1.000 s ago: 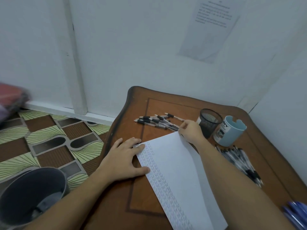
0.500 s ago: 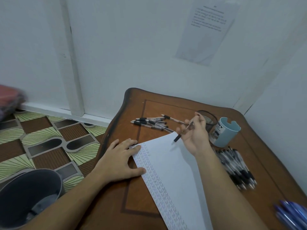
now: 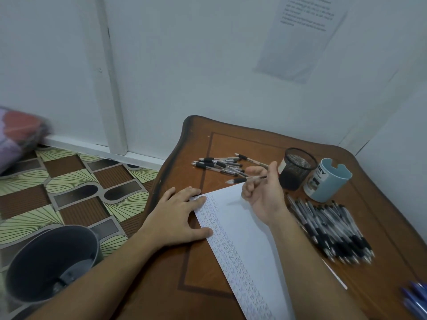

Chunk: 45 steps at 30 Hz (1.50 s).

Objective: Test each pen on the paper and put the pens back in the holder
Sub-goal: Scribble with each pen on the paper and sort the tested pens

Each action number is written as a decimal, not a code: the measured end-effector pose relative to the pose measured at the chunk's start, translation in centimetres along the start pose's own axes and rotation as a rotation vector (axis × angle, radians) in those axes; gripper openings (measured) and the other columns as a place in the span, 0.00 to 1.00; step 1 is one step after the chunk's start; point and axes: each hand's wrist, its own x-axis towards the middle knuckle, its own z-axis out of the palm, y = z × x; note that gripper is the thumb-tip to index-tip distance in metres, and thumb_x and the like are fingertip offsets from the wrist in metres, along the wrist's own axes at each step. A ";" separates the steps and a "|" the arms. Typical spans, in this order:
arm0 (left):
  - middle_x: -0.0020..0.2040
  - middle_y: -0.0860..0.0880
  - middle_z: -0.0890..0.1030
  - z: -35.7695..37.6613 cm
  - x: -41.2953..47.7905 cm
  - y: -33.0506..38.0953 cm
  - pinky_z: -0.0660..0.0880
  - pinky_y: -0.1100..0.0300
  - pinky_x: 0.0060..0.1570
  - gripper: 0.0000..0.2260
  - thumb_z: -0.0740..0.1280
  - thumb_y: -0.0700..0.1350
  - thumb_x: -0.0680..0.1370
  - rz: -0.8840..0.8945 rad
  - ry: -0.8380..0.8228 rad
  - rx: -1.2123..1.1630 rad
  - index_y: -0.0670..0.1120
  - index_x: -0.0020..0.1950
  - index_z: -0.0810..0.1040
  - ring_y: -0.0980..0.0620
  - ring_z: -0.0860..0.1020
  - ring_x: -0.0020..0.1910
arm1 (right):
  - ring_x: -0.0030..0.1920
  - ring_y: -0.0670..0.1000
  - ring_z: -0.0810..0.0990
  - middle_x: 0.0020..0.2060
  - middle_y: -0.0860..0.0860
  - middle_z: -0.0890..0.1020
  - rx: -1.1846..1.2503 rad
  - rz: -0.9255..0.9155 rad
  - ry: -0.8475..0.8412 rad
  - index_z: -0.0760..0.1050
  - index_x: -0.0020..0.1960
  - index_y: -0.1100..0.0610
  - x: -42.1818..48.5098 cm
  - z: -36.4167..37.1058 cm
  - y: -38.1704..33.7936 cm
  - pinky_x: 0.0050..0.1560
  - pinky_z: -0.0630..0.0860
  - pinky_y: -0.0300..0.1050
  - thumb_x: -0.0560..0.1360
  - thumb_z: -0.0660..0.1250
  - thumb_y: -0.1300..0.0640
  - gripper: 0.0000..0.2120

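Your right hand (image 3: 263,195) grips a black-gripped pen (image 3: 246,179); beside it, the blue cup (image 3: 328,181) reads "DIY". Left hand (image 3: 178,218) lies flat, open, on the paper (image 3: 245,239).

A wooden table (image 3: 231,139) sits in the corner against a white wall (image 3: 184,65), with a printed notice (image 3: 305,35) taped up high. Down on the patterned tile floor (image 3: 69,181) there's a dark grey bin (image 3: 46,262) and a blurry reddish bag (image 3: 18,132) over by the baseboard.
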 end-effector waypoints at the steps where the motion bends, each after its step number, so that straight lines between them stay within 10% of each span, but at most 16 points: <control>1: 0.77 0.58 0.56 0.0 0.0 0.0 0.37 0.54 0.73 0.45 0.50 0.78 0.64 -0.004 0.000 0.001 0.57 0.76 0.60 0.59 0.49 0.76 | 0.28 0.48 0.70 0.26 0.52 0.72 -0.048 0.004 0.000 0.78 0.49 0.59 -0.1 -0.1 0.3 0.34 0.66 0.42 0.82 0.47 0.38 0.30; 7: 0.77 0.57 0.56 0.0 0.0 0.0 0.38 0.54 0.73 0.44 0.51 0.78 0.66 0.003 -0.007 0.000 0.57 0.76 0.60 0.58 0.50 0.76 | 0.30 0.50 0.70 0.28 0.52 0.75 -0.197 -0.055 -0.048 0.76 0.40 0.55 -0.8 -0.9 2.0 0.27 0.66 0.39 0.72 0.69 0.49 0.09; 11: 0.78 0.57 0.56 0.1 0.1 -0.1 0.37 0.54 0.73 0.42 0.53 0.76 0.67 0.002 -0.012 0.002 0.57 0.76 0.60 0.58 0.49 0.76 | 0.31 0.53 0.75 0.29 0.54 0.78 -0.388 -0.102 -0.063 0.76 0.48 0.55 -0.4 -0.8 2.8 0.30 0.69 0.43 0.81 0.62 0.51 0.08; 15: 0.78 0.57 0.56 0.1 0.1 0.0 0.37 0.55 0.72 0.42 0.54 0.76 0.67 -0.006 -0.016 -0.005 0.56 0.76 0.60 0.57 0.50 0.76 | 0.39 0.55 0.80 0.38 0.58 0.84 -0.468 -0.099 -0.202 0.78 0.46 0.62 -0.7 -0.4 3.4 0.33 0.73 0.41 0.79 0.67 0.58 0.08; 27: 0.78 0.57 0.56 -0.1 0.0 0.0 0.37 0.56 0.72 0.42 0.55 0.75 0.67 -0.008 -0.017 -0.010 0.56 0.76 0.61 0.58 0.50 0.76 | 0.28 0.46 0.70 0.22 0.48 0.67 -0.706 -0.211 -0.079 0.65 0.26 0.53 -0.4 0.2 4.8 0.33 0.71 0.43 0.72 0.69 0.66 0.21; 45: 0.78 0.57 0.56 -0.2 0.1 0.1 0.38 0.55 0.73 0.46 0.50 0.78 0.63 -0.016 -0.035 -0.003 0.56 0.76 0.60 0.58 0.50 0.76 | 0.25 0.43 0.69 0.22 0.46 0.67 -0.739 -0.249 -0.077 0.65 0.27 0.55 -0.7 0.4 4.7 0.30 0.71 0.38 0.73 0.68 0.67 0.20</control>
